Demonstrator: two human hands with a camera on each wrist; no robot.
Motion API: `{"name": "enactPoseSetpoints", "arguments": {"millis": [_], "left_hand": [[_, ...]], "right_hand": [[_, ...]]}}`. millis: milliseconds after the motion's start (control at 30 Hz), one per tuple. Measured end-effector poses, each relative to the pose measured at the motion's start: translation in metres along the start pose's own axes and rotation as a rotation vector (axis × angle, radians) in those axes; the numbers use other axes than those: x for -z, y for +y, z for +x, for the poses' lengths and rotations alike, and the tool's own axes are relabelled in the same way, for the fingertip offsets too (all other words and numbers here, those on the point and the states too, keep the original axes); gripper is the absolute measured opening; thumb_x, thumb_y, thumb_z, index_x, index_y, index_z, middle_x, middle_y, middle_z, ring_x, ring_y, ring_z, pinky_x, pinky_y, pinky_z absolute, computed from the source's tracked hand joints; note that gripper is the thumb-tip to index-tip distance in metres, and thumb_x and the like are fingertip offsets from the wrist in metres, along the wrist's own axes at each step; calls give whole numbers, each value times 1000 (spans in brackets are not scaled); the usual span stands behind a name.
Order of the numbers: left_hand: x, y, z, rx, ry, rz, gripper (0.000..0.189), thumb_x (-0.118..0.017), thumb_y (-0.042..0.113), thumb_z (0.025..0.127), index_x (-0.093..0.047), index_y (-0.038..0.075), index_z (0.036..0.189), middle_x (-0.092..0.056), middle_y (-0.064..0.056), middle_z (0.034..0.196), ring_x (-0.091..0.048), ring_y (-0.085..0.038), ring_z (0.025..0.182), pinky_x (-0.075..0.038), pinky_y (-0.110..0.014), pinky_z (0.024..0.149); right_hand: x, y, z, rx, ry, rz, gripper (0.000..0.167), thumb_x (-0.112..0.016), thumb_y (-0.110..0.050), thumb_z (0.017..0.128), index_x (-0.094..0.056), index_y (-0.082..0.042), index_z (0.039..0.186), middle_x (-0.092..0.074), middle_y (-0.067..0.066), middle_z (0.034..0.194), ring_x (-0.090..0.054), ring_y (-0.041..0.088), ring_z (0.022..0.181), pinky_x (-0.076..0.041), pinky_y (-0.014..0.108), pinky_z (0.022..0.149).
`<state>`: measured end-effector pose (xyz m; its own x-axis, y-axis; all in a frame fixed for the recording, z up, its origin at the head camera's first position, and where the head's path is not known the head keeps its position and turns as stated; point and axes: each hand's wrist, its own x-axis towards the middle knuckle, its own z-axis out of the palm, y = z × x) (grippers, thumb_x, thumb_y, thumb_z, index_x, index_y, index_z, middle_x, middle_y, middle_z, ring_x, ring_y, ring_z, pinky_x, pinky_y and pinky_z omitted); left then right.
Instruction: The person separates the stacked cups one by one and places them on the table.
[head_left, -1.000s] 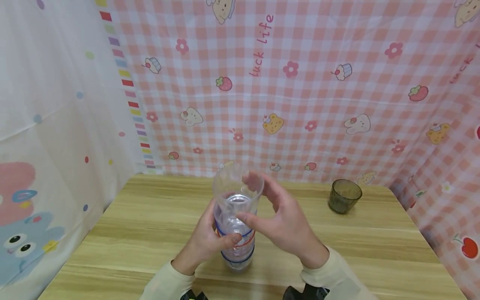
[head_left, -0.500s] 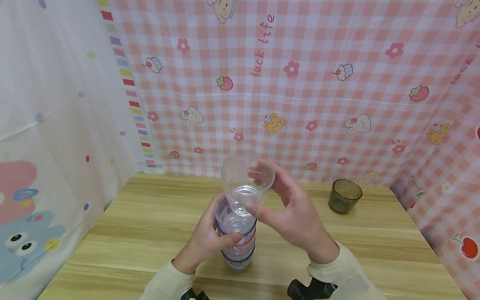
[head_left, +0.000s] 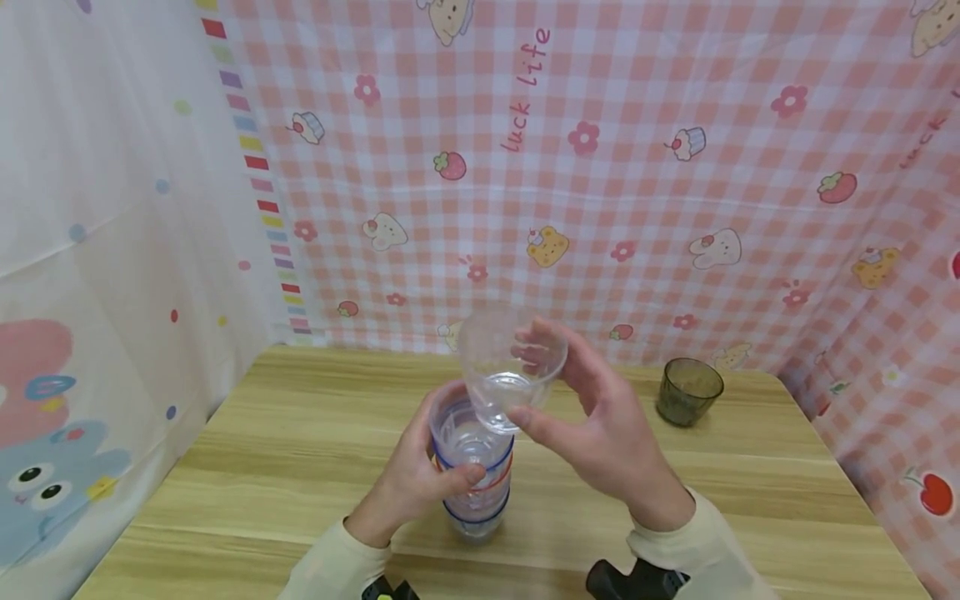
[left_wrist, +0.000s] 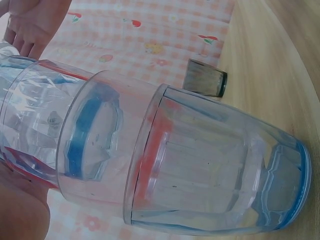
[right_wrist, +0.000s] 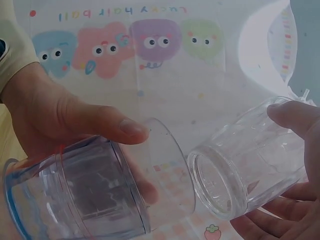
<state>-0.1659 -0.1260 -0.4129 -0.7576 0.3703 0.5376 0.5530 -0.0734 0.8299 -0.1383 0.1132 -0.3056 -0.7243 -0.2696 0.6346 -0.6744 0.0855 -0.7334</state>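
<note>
My left hand (head_left: 408, 483) grips the upper part of a stack of nested clear plastic cups (head_left: 477, 515), marked by blue and red bands. The stack stands upright on the wooden table. A single clear cup (head_left: 487, 354) is held by my right hand (head_left: 611, 429), just above and to the right of the stack's mouth. In the right wrist view, the base of the held cup (right_wrist: 260, 160) sits close to the rim of the top stacked cup (right_wrist: 167, 175); I cannot tell whether they touch. Bands inside the stack (left_wrist: 200, 165) show closely in the left wrist view.
A smoky green-brown cup (head_left: 688, 400) stands upright near the table's back right. Behind the wooden table (head_left: 750, 492) hangs a pink checked cloth (head_left: 637, 208). A white cloth (head_left: 135, 250) with cartoon figures hangs at the left.
My right hand has drawn the clear cup up out of the top of the stack and shifted it to the right. The left hand and the stack have stayed in place.
</note>
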Motion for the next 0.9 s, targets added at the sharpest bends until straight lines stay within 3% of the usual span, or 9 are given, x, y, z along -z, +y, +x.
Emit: {"name": "enactPoseSetpoints", "arguments": {"millis": [900], "left_hand": [[-2,-3,1,-48,-15,-31,81,-84,36,94,-41,4,155,-56,-25,149,-63,-15,130,-60,-37,104]], "right_hand": [[23,13,-20,7,105,12,76,-76,19,85,-52,-1,155,-68,17,143,-71,14,123,-54,23,111]]}}
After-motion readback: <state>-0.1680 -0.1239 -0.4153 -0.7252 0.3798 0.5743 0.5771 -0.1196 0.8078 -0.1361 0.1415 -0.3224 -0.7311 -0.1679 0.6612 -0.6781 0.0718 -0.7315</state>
